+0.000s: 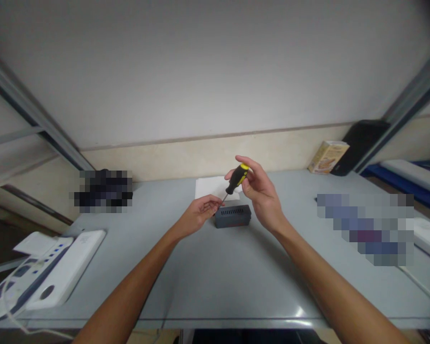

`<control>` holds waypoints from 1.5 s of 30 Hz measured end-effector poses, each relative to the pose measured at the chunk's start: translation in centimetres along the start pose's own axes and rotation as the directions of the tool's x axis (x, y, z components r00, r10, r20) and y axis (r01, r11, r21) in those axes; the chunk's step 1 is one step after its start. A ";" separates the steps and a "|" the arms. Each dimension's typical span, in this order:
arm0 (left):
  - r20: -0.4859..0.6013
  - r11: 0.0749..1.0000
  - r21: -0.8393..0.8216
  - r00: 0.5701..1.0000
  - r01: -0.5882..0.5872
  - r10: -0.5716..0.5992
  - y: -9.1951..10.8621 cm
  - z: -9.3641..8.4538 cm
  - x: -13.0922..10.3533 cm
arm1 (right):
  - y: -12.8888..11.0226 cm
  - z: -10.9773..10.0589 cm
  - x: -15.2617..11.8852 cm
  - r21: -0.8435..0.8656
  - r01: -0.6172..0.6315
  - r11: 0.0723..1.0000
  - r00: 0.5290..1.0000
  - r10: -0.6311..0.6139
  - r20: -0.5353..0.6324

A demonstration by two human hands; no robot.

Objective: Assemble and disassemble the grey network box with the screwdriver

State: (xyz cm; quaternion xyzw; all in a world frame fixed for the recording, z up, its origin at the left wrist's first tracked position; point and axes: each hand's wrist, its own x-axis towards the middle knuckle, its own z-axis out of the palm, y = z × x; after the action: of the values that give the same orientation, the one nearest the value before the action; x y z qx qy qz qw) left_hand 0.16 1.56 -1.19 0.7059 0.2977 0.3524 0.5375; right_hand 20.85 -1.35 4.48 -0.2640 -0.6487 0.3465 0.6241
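Note:
A screwdriver (pixel 238 179) with a black and yellow handle slants down to the left, its thin shaft ending near my left fingertips. My right hand (pixel 263 193) has the handle between thumb and fingers, with the index finger raised past the yellow end cap. Pinched around the tip of the shaft, my left hand (pixel 202 213) is closed; whatever lies between its fingertips is too small to make out. Just below the shaft, a dark grey box (pixel 232 218) with a row of vent slots rests on the table, its left end close to my left fingers.
White paper (pixel 209 187) lies behind the box on the grey table (pixel 200 277). White power strips (pixel 68 267) with cables are at the left. A yellow carton (pixel 327 156) and a black case (pixel 361 145) stand at the back right. Blurred items lie on both sides.

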 end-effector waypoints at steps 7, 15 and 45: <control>-0.011 1.000 -0.026 1.000 0.009 -0.010 -0.3 0.1 0.1 | 0.3 0.1 0.3 -0.018 0.021 1.000 0.997 -0.023 -0.072; -0.016 0.998 -0.056 0.999 0.034 -0.035 -0.3 0.1 0.2 | -0.1 0.1 0.5 0.061 0.005 0.998 1.000 -0.007 0.026; -0.135 0.993 0.114 0.991 0.031 -0.015 -0.8 0.6 0.0 | 6.0 -3.6 1.1 0.033 -0.293 0.955 0.830 0.272 -0.487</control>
State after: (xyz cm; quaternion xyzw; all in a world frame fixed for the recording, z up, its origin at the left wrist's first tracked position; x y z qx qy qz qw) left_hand 0.66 1.44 -2.02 0.7072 0.3612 0.3748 0.4785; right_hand 23.83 3.62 0.42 -0.4487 -0.4318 0.3431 0.7032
